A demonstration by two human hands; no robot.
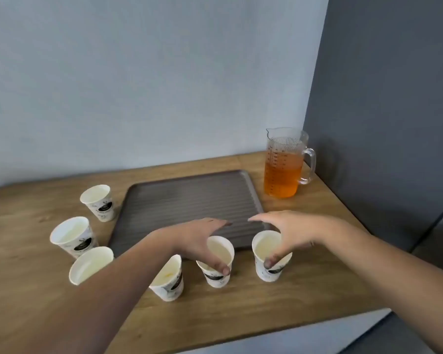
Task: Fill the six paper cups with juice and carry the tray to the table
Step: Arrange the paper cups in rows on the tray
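Step in hand looked like staging: all cups empty, none on the tray yet, no pouring started. Wooden desk (304,251) carried everything. Dark brown ribbed rectangular tray (189,200) sat mid-desk, bare. Clear plastic measuring jug of orange juice (283,169) stood upright just past the tray's far right corner, handle to the right, well over half full, untouched. Six white printed paper cups ringed the tray's left and near edges, all upright on the desk: far-left cup (99,201), two more below it (72,236) (90,264), one partly under the left forearm (168,279). Left hand (202,241) had its grip part-open around the near-centre cup (219,261), thumb on the near rim, fingers over the far side. Right hand (289,231) likewise on the right cup (270,256). Whether either grip was fully closed, I couldn't tell. Next move probably: lift both cups onto the tray, keeping them upright and spaced for pouring.
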